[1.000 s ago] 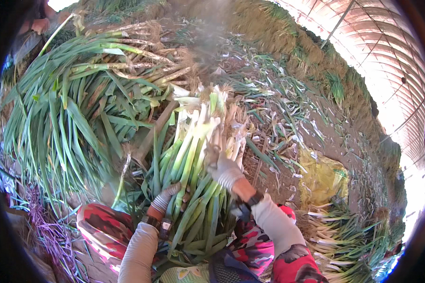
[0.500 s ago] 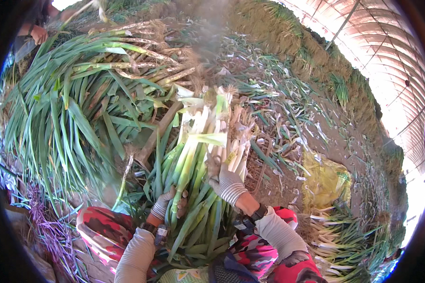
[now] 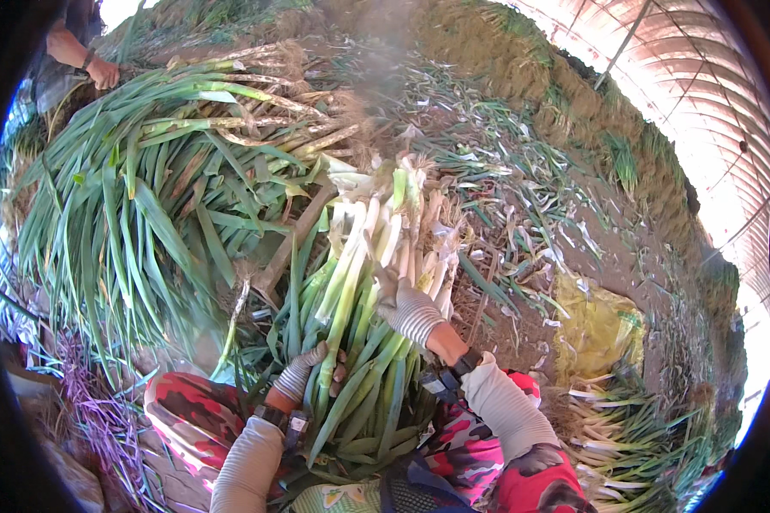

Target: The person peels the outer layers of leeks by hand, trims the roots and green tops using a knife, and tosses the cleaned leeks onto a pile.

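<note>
I see both gloved hands on a bundle of green onions (image 3: 364,325) lying across the lap. My left hand (image 3: 304,372) is curled around a green stalk at the bundle's left edge, and my right hand (image 3: 409,308) is clamped on the white stems. A bigger heap of onions (image 3: 154,197) lies just left, a yellow bag (image 3: 595,329) to the right.

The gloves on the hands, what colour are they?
Grey knit gloves, seen in the head view.
</note>
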A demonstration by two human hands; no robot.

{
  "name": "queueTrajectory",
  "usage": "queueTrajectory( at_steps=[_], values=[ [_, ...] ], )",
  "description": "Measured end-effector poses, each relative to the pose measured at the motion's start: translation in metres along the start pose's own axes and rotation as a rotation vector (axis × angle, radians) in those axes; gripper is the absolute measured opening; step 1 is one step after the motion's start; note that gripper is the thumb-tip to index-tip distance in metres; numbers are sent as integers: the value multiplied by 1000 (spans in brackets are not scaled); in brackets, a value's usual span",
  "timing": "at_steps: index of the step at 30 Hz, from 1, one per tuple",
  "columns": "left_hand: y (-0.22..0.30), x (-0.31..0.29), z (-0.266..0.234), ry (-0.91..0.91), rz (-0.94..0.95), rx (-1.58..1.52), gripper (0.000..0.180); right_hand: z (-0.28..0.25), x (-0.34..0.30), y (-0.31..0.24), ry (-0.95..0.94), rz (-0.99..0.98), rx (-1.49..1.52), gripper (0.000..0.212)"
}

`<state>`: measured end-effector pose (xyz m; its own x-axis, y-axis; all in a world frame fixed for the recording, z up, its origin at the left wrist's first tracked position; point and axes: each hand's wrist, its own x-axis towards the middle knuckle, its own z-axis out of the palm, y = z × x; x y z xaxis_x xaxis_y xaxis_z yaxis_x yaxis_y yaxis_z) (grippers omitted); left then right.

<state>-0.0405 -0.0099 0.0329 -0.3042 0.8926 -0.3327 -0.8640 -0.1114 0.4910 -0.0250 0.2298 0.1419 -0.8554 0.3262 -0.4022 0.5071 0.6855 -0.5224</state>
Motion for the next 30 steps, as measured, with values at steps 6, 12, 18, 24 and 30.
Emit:
queueTrajectory(
  at_steps=[6,12,18,24,30],
  values=[
    [2,2,-1,43,-2,194,53,-3,-7,-5,-35,-94,-121,62],
    [-17,-13,-22,-254,-38,-329,52,-7,-6,8,45,-24,78,61],
    [-22,-11,-20,-219,-63,-439,54,5,-23,11,-27,-82,23,60],
    [-12,-12,-11,-166,-93,-249,54,-2,-13,0,-100,-55,43,60],
    [21,-19,-16,395,-60,718,40,3,7,6,43,-174,116,70]
  ],
)
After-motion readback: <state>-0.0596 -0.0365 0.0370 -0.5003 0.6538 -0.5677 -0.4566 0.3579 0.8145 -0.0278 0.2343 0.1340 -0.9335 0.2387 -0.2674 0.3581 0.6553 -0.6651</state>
